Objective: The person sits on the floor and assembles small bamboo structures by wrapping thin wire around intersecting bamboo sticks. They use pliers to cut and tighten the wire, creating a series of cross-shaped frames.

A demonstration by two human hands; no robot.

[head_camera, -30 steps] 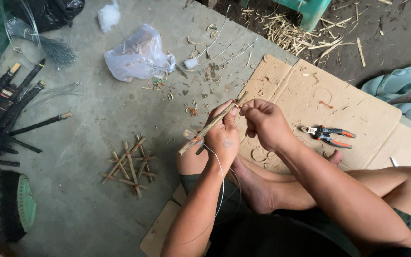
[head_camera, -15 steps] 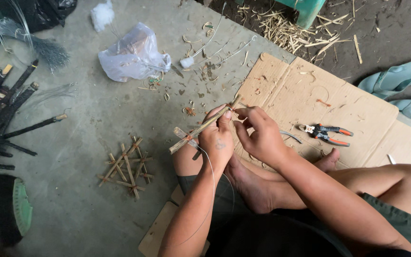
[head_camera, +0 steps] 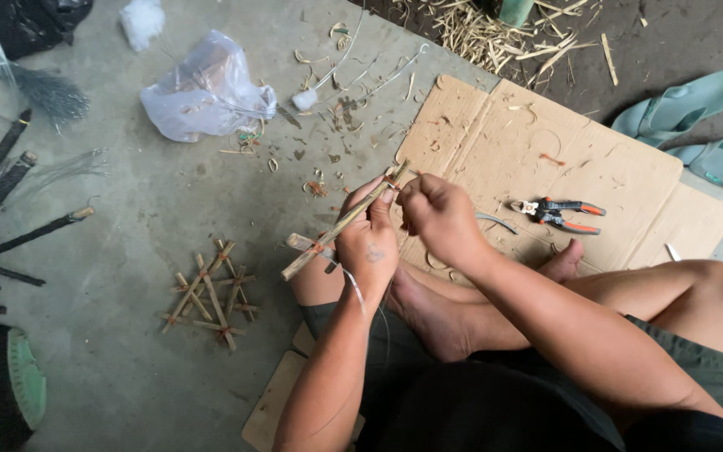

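A: Start from the cardboard sheet [head_camera: 546, 151] on the concrete floor [head_camera: 127, 218]. What sits around it?

B: The pliers [head_camera: 558, 214] lie on it. Left of it are the plastic bag [head_camera: 207, 88] and, nearer the person, a pile of tied stick frames [head_camera: 209, 295].

A: And the hands?

B: At its left edge. The left hand [head_camera: 367, 243] is closed round the bamboo stick [head_camera: 340, 226]; the right hand [head_camera: 437, 218] pinches shut at the stick's upper end, seemingly on a thin wire.

A: Risks?

B: I'd judge the wire could slip, or the stick twist loose, if either grip eases.

A: Changes?

B: Against half a second back, the stick holds the same slant and the hands barely shifted.
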